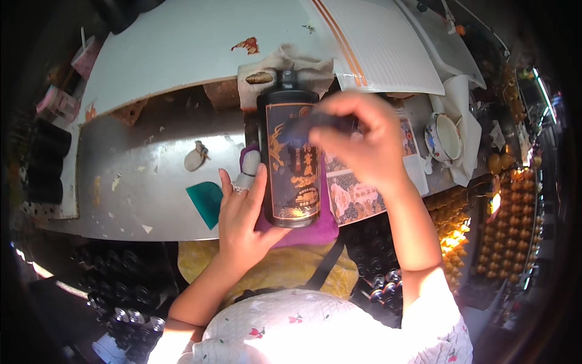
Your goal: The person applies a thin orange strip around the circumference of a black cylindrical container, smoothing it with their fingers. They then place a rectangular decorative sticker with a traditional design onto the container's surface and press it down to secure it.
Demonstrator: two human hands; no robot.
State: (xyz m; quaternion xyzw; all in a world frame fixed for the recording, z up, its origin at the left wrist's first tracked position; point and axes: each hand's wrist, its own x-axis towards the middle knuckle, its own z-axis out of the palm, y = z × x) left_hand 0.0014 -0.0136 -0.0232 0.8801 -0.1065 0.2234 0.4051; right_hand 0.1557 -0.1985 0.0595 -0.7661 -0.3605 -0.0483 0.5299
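Left hand (pixel 241 221) spread against black bottle (pixel 293 176); neck (pixel 287 80) away, axis fore-aft; right hand (pixel 371 134) pinching blurred object (pixel 303 129).

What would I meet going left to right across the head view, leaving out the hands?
Black cylinders, pink cup, flat teal piece, black bottle with gold decoration, white flower-patterned bowl.

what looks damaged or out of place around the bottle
The white board at the back has a ragged reddish-brown patch, as if chipped or stained. Small pale scraps litter the metal bench left of the black bottle, looking like stray debris.
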